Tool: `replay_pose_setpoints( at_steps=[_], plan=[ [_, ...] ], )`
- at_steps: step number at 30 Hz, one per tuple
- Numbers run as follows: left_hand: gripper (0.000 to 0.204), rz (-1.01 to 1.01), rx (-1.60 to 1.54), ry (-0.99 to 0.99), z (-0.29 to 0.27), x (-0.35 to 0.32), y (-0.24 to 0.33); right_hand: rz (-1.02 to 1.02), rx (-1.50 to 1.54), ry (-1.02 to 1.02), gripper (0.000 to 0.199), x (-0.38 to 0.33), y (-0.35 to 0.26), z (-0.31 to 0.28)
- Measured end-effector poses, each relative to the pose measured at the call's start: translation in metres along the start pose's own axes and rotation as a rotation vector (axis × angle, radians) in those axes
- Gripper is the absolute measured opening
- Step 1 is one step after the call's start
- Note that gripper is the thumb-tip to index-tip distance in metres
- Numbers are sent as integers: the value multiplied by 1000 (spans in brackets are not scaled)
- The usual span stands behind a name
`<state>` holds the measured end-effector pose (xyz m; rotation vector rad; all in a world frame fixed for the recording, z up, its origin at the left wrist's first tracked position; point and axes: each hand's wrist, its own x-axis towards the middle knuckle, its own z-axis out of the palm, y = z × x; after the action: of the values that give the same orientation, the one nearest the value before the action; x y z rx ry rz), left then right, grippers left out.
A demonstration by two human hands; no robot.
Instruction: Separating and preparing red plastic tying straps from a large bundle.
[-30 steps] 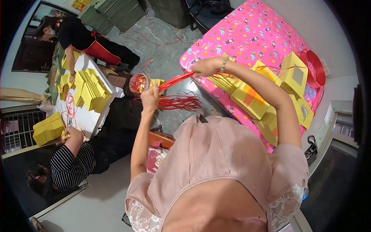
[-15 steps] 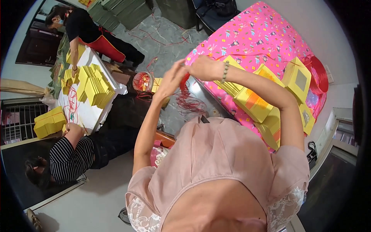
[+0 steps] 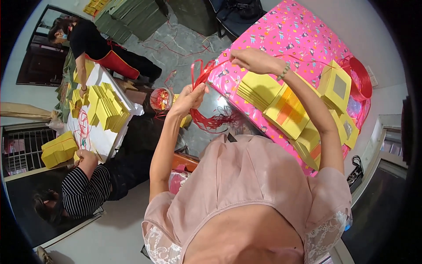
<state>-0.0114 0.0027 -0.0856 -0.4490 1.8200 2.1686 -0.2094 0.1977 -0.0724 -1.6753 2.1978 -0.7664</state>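
Observation:
My left hand (image 3: 190, 100) is closed around a bundle of red cord (image 3: 204, 119). Loops of the bundle stand up above the fist, and its many loose ends hang below, over the floor. To the right, above the pink-covered table, my right hand (image 3: 255, 60) is closed on a single red strand (image 3: 299, 57). That strand stretches from the bundle through my right hand and on toward a large red coil of cord (image 3: 361, 79) at the table's right end. Beneath my right forearm lie a stack of flat yellow cartons (image 3: 259, 90) and a yellow box with an orange band (image 3: 288, 112).
The pink patterned tablecloth (image 3: 268, 39) covers the table, with a windowed yellow box (image 3: 336, 88) near the coil. At left, two people work at a white table (image 3: 103, 143) with yellow cartons (image 3: 105, 103). A tub of red scraps (image 3: 161, 99) stands between the tables.
My hands, close together before, have moved apart. The right has gone up and right along the strand; the left has moved down and left, raising the red bundle.

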Motion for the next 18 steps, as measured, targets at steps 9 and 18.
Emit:
replay_pose_setpoints(
  at_steps=[9, 18],
  plan=[
    [30, 226, -108, 142, 36, 41, -16, 204, 985, 483, 27, 34, -22, 78],
    [30, 426, 306, 480, 35, 71, -44, 248, 957, 574, 25, 49, -31, 108]
  ],
)
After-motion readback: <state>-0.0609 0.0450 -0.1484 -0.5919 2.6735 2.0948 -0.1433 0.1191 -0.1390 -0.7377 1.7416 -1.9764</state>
